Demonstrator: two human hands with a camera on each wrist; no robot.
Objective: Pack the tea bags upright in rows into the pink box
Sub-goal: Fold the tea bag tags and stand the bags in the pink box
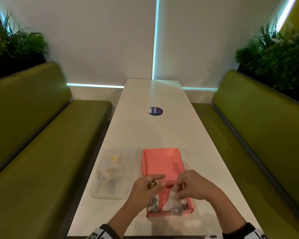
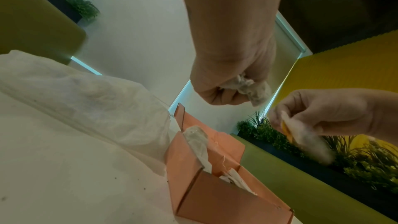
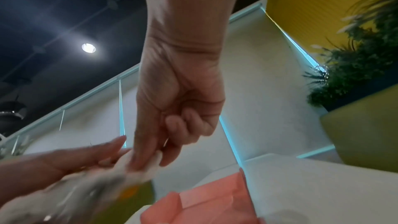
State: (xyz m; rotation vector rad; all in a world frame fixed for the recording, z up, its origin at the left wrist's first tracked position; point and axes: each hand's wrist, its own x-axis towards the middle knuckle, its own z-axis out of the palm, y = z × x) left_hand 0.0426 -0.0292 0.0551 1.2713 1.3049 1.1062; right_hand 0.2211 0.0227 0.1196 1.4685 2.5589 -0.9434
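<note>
A light, limp white gauze tea bag, pinched by the left hand and right hand above the pink cardboard box, is probably best gripped at its top edge.

Both hands pinch a tea bag; pink box below.
</note>
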